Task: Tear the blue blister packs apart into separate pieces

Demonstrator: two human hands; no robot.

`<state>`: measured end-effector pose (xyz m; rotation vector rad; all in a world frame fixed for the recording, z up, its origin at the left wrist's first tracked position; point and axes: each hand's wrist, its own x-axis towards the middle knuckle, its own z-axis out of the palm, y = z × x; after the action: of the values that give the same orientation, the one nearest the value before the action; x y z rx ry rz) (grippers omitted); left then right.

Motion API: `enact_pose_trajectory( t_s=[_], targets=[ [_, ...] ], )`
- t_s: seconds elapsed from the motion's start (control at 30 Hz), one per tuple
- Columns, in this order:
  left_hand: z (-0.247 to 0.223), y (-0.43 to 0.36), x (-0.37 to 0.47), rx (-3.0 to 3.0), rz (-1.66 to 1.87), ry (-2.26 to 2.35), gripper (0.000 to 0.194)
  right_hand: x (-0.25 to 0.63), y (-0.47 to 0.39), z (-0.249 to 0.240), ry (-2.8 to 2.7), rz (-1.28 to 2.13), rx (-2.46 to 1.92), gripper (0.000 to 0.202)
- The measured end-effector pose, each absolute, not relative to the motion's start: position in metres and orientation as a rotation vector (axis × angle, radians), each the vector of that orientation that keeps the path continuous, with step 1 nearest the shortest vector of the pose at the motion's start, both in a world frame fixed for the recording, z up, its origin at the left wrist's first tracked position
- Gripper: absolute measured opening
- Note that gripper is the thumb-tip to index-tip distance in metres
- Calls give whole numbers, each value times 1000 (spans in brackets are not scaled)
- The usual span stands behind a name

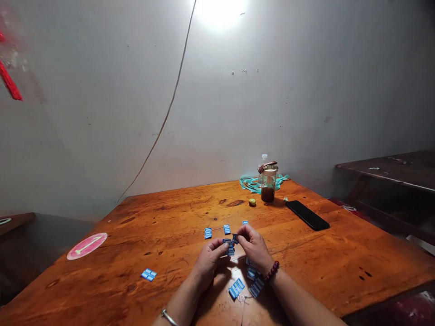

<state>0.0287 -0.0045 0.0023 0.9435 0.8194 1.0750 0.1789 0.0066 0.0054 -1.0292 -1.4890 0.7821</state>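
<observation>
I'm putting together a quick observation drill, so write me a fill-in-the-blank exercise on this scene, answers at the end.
1. The left hand holds a small piece patterned in white and ____.
2. The beaded bracelet circles the person's ____ wrist.
3. The phone lies with a ____ surface facing up.
4. The cord on the wall runs down toward the far ____ corner of the table.

Missing words: blue; right; black; left.

We slant our left forearm (181,294) and right forearm (301,294) inward, so that our left grip (205,262) and right grip (256,249) nearly meet. We pinch thumb against finger on both sides, knuckles bent.
</observation>
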Motion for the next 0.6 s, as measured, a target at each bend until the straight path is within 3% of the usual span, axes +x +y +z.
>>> enact_pose_trajectory(
  t_s=[0.1, 0.33, 0.6],
  targets=[
    [4, -6, 30, 971, 1070, 798, 20, 175, 4, 5, -1549, 777, -1041, 7],
    [2, -3, 30, 940, 1057, 906, 21, 174, 12, -5, -1362, 1226, -1102, 7],
    [2, -1, 30, 894, 1104, 1018, 20, 175, 12, 0, -1197, 1297, -1000, 12]
  ],
)
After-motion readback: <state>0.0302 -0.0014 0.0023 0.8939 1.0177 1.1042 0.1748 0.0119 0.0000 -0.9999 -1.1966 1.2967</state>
